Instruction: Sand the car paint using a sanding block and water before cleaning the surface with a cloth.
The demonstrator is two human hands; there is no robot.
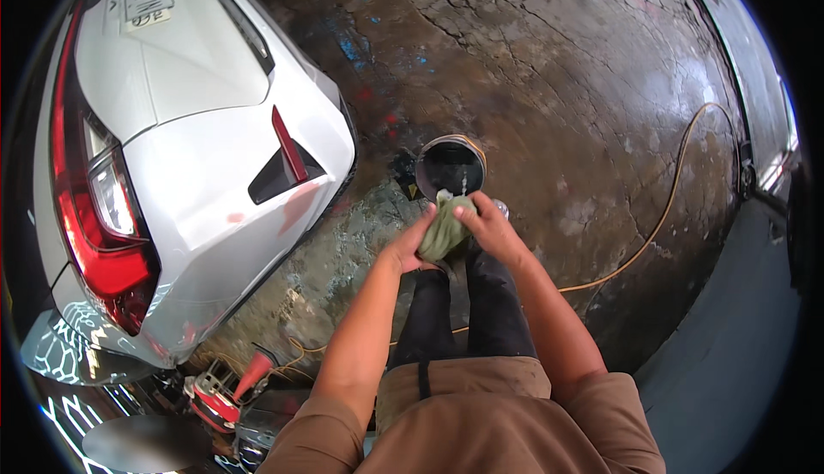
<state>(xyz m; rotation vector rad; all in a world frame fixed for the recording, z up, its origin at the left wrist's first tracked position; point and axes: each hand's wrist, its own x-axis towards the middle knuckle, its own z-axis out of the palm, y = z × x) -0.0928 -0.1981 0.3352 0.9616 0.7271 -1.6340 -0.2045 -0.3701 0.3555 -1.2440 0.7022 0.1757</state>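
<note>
A wet green cloth [444, 232] is bunched up between my two hands in front of my legs. My left hand [410, 241] grips its left side, fingers curled around the folds. On the upper right part of the cloth, my right hand [491, 223] is closed, thumb pressed onto it. Just beyond the hands stands a round bucket [481, 158] with dark water inside. A thin stream of water falls from the cloth toward the bucket. The underside of the cloth and some fingertips are hidden.
To the left is a white car [219, 152] with red tail lights. An orange hose [665, 217] curves over the cracked wet floor [566, 122] at the right. A red machine [221, 392] sits at lower left, and a grey wall [721, 328] runs along the right.
</note>
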